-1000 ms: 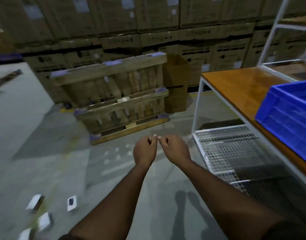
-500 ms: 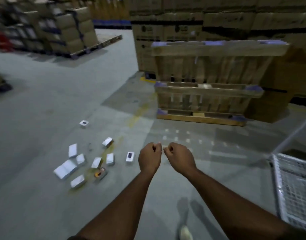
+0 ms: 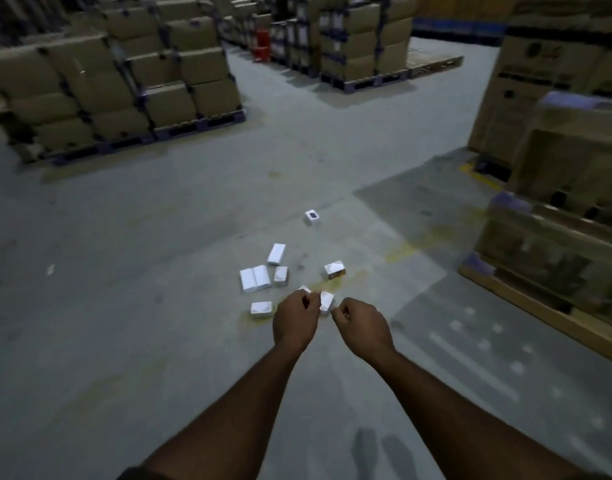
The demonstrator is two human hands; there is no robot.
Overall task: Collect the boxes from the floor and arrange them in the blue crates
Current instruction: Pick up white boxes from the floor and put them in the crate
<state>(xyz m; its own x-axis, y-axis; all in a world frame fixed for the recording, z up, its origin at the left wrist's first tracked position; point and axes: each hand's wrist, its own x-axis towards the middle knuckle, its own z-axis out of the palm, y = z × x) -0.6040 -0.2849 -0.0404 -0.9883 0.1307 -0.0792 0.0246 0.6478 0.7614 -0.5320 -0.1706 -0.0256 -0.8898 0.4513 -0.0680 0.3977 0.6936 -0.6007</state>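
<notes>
Ahead, the grey floor (image 3: 159,237) bears scattered white boxes (image 3: 255,278), lying beyond and partly behind the hands. Left hand (image 3: 294,323) and right hand (image 3: 361,327) hang above them, fingers curled, holding nothing.

The floor (image 3: 159,237) looks like matt grey concrete, smooth but stained with worn yellow paint. The small boxes (image 3: 255,278) scattered on it look like white card with a slight sheen. The big cartons (image 3: 193,74) stacked around are dull brown corrugated cardboard. The pallet (image 3: 547,271) at the right is rough, unfinished wood.
</notes>
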